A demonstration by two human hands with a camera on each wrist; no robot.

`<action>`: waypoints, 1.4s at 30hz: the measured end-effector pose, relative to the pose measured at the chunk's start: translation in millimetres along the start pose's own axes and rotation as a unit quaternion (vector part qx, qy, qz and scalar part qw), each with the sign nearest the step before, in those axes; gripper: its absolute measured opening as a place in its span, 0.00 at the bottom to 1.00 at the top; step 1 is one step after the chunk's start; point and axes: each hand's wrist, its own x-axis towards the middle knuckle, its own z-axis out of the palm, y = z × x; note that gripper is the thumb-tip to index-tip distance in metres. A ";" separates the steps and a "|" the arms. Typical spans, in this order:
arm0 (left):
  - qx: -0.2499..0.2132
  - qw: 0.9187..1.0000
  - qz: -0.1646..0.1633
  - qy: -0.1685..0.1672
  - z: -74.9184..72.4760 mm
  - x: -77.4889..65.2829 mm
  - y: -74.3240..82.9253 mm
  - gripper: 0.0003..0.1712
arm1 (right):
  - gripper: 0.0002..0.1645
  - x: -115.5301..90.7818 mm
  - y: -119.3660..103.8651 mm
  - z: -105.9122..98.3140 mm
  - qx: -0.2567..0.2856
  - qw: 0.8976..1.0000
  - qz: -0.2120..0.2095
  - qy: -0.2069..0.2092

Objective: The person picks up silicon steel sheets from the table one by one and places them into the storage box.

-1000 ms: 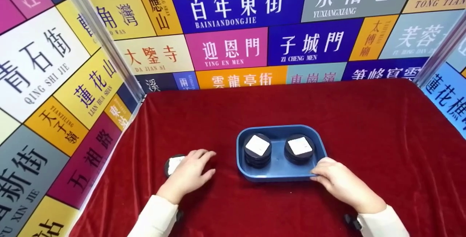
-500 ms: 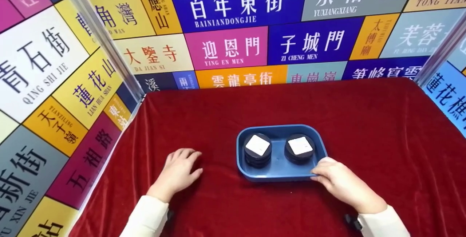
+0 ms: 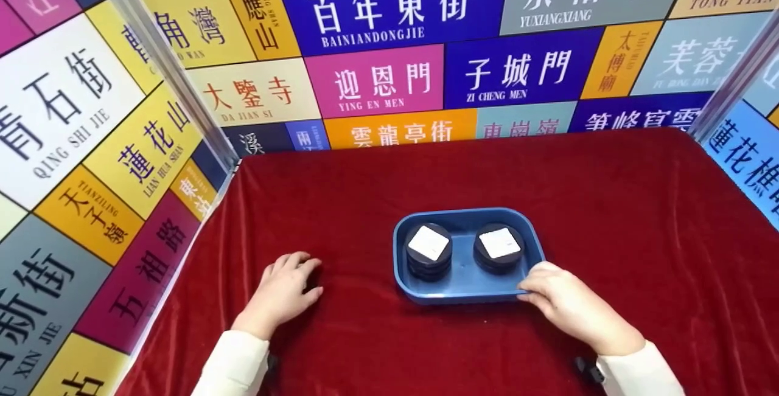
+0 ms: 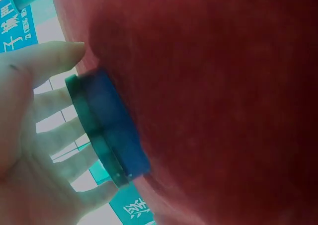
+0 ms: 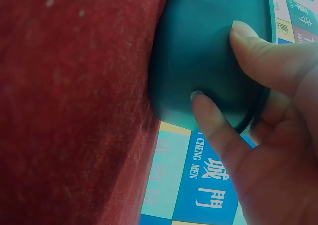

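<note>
My right hand (image 3: 572,308) grips the near right corner of a blue rounded tray (image 3: 462,289), fingertips on its outer wall (image 5: 198,46) in the right wrist view. Inside stand two stacks of round dark pieces, a left stack (image 3: 429,253) and a right stack (image 3: 499,250), each topped by a white square label. My left hand (image 3: 280,292) is over the cloth to the tray's left. The left wrist view shows a round piece (image 4: 112,125) with a wide rim under that palm, fingers extended behind it and the thumb apart from its edge. The head view hides this piece behind the hand.
Dark red cloth (image 3: 389,183) covers the table, with folds along its sides. Upright panels (image 3: 377,79) printed with colourful street signs enclose the back and sides, joined by clear corner posts (image 3: 176,79).
My left hand has moved left over the round dark piece with the white label, which was partly visible one second ago and is now hidden. The right hand stays on the tray's corner.
</note>
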 end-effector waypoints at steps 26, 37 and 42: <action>-0.002 1.000 -0.022 0.019 0.9 -3.6 -8.1 0.30 | 0.13 0.5 2.2 1.3 -0.002 1.000 -0.009 0.000; -0.005 1.000 -0.015 0.020 -3.3 0.5 1.2 0.28 | 0.12 -0.3 1.8 0.4 0.000 1.000 -0.009 0.005; -0.004 1.000 -0.002 0.023 -6.7 1.2 11.5 0.28 | 0.13 -0.4 1.7 0.3 0.003 1.000 -0.006 0.004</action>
